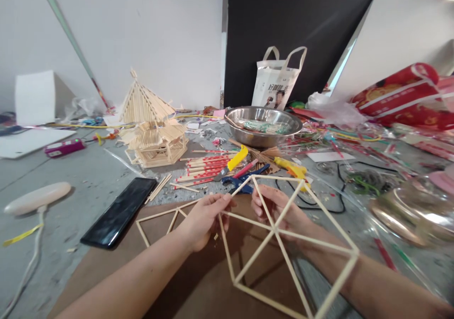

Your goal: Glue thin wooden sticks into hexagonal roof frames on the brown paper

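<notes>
A frame of thin wooden sticks [283,236], joined into triangles, is held up over a brown cardboard sheet [198,281]. My left hand [204,217] pinches one corner of it at the left, fingers closed on a stick. Behind the sticks, my right hand [278,210] curls its fingers round the middle of the same frame. A second flat stick frame [159,217] lies on the cardboard to the left of my left hand.
A black phone [118,210] lies left of the cardboard. Beyond are loose chopsticks [204,165], blue-handled pliers [241,182], a yellow glue gun [292,168], a steel bowl [264,125], a stick pavilion model [152,130] and a white bag [278,80].
</notes>
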Demonstrator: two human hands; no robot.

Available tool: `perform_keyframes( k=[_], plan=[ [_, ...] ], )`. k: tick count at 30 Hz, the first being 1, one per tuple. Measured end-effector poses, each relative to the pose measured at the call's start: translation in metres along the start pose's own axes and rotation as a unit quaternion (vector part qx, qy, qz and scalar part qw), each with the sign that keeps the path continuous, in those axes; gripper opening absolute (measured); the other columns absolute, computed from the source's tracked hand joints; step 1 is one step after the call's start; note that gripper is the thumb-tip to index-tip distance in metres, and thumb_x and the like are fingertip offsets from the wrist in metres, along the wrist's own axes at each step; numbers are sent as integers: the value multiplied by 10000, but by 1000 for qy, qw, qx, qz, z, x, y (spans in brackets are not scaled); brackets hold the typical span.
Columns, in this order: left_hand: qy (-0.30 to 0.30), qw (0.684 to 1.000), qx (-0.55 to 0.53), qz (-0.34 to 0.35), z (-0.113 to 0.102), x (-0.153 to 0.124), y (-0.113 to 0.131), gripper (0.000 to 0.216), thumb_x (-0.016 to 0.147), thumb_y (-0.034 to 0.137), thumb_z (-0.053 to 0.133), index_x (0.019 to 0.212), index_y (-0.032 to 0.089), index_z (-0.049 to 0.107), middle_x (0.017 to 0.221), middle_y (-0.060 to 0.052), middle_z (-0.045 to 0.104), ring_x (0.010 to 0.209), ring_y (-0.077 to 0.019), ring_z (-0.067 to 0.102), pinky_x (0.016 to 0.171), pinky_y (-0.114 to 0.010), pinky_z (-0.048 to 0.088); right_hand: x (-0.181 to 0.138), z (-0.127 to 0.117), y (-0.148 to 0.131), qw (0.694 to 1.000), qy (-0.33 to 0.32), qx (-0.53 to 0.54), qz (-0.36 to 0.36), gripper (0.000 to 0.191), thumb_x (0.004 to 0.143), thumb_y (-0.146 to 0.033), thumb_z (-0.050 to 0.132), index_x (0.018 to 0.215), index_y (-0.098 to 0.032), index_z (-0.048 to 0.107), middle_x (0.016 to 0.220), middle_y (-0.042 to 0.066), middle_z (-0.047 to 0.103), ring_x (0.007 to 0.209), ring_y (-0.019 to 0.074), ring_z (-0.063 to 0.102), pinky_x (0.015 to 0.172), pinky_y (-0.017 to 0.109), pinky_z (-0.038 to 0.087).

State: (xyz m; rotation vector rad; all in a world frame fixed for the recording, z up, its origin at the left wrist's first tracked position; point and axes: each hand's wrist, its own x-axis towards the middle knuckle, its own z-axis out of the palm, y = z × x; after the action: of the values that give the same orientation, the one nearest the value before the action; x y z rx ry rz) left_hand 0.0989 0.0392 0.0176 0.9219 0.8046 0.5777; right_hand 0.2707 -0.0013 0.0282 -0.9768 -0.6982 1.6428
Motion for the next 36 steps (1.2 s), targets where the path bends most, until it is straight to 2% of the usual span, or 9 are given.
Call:
perform_keyframes(
  k=[3,5,9,12,16,20,24,30,36],
  plan=[
    [17,999,33,10,-5,3,2,271,697,426,519,697,155,497,519,56,400,346,-38,395,308,-151,268,4,-14,4,995,82,-16,48,95,696,-234,550,647,-154,541,528,-29,532,446,64,488,423,172,393],
    [19,998,65,14,-8,5,3,274,705,428,503,681,156,490,509,58,391,337,-38,390,293,-145,258,5,-26,4,993,100,-18,68,53,690,-187,549,669,-140,559,542,-15,556,454,73,509,445,186,423],
    [22,991,134,0,-14,8,7,270,713,423,483,672,156,482,498,58,395,331,-44,390,283,-141,254,1,-45,-1,988,124,-25,90,136,737,-220,484,677,-125,560,522,-1,558,407,92,514,379,205,414],
    [33,983,182,-2,-17,8,10,269,710,420,479,661,155,480,477,60,383,328,-48,374,279,-144,253,-5,-50,-6,987,143,-29,61,203,778,-274,420,703,-139,551,546,4,572,426,105,535,394,222,432],
    [51,975,215,-11,-19,8,14,257,705,412,477,665,158,482,460,64,370,332,-49,352,284,-145,246,-10,-52,-9,980,160,-122,2,173,758,-288,459,755,-142,552,605,18,582,475,127,566,423,244,457],
    [68,971,230,-24,-20,10,16,263,708,417,472,664,158,484,446,65,365,332,-49,341,288,-144,228,-11,-54,-9,965,161,-206,17,136,688,-262,565,779,-161,551,634,-7,566,491,104,570,446,217,464],
    [73,970,233,-21,-22,12,16,264,700,420,483,668,159,486,442,65,363,336,-50,341,292,-145,227,-8,-58,-8,966,144,-209,48,133,666,-243,595,761,-162,549,636,-25,552,482,76,562,464,197,467],
    [77,965,248,-18,-25,13,12,267,696,424,484,680,158,495,432,66,354,334,-52,339,298,-147,239,-7,-61,-6,963,152,-204,91,141,674,-251,598,745,-143,542,646,7,590,515,89,583,474,188,473],
    [75,968,241,-5,-23,13,12,259,702,402,477,657,148,492,480,64,368,329,-35,345,295,-138,217,-8,-56,-7,961,165,-196,104,104,681,-205,594,729,-130,540,652,26,616,535,104,603,482,183,484]
  ],
)
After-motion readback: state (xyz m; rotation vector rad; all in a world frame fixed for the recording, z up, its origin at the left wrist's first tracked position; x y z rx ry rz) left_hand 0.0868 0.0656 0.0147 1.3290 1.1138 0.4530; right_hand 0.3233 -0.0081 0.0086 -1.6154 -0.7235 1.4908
